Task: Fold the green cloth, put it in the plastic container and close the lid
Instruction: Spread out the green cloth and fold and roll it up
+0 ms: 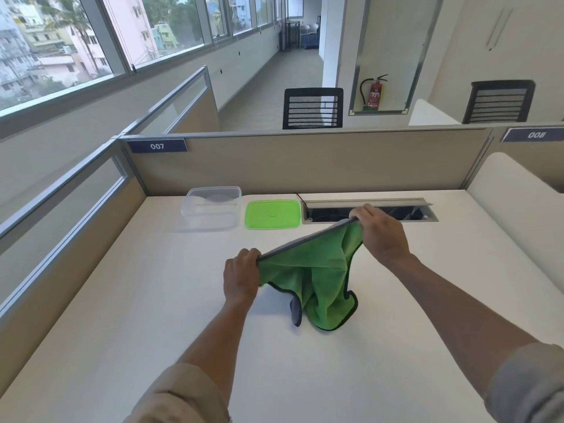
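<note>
A green cloth (320, 273) with a dark grey border hangs above the middle of the white desk (152, 300). My left hand (241, 277) grips one top corner and my right hand (381, 233) grips the other, higher and farther back. The top edge is stretched taut between them, and the lower end droops down to the desk. A clear plastic container (210, 207) stands open at the back of the desk. Its green lid (272, 214) lies flat just to the right of it.
A beige partition (305, 166) closes off the back and left of the desk. An open cable tray (369, 210) is set in the desk behind my right hand. Two black mesh chairs (312, 108) stand beyond the partition.
</note>
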Demonstrator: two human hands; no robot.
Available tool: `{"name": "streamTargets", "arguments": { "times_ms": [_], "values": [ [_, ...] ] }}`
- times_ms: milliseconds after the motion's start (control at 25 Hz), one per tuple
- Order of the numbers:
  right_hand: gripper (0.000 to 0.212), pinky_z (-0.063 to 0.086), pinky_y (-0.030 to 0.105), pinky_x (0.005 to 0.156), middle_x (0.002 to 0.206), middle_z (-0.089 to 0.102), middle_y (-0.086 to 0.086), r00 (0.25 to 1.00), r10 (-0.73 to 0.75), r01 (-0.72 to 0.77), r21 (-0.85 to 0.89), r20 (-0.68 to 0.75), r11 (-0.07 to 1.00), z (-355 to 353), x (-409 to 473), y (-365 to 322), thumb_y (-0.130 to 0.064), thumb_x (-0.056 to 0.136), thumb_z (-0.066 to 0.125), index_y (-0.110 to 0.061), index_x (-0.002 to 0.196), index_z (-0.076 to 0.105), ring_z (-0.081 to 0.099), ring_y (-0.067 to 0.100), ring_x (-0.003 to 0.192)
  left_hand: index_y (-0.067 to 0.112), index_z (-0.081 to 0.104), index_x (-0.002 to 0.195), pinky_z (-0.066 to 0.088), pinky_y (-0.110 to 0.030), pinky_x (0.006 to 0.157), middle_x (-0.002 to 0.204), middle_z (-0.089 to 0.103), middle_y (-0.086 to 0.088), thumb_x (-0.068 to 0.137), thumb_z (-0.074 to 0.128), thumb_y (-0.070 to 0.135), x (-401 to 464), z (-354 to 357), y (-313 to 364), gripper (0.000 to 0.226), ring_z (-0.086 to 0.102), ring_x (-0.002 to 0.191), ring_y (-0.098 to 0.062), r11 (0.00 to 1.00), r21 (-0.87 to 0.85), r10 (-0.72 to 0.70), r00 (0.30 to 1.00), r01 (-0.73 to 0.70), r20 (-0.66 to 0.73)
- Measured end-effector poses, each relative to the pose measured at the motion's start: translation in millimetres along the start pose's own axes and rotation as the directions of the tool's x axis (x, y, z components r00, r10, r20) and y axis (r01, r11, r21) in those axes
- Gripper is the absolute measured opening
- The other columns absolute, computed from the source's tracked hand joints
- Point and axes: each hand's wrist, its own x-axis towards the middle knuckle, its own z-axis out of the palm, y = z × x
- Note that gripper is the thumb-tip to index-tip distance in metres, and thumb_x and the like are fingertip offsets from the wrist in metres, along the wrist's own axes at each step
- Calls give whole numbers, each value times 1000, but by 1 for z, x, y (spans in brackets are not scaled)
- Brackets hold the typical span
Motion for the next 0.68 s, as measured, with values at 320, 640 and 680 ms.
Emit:
{"name": "streamTargets", "arguments": {
  "times_ms": [320, 640, 680],
  "values": [
    [36, 47, 33, 48, 90, 63, 10, 991, 104, -113, -111, -80, 987, -40, 20, 32, 13, 72, 65, -11, 98, 63, 61, 36, 63, 21, 70, 90, 47, -37, 66, 94, 69, -6, 84, 47, 6, 40, -55, -14, 29, 60, 80, -35, 963, -230, -173, 976, 139, -134],
    [32, 46, 35, 52, 91, 63, 16, 943, 168, -197, -75, -288, 977, -64, 47, 34, 13, 76, 60, -6, 101, 65, 60, 38, 67, 12, 76, 101, 45, -32, 68, 95, 74, -12, 90, 54, 3, 88, -102, 15, 27, 66, 83, -33, 909, -416, -202, 896, 21, -396],
    [30, 45, 33, 52, 91, 63, 15, 933, 176, -206, -65, -314, 976, -68, 49, 33, 11, 77, 60, -7, 101, 65, 59, 38, 67, 14, 76, 101, 47, -32, 68, 93, 75, -11, 89, 54, 4, 92, -105, 15, 27, 66, 83, -32, 897, -441, -214, 886, 12, -410]
  ]
}}
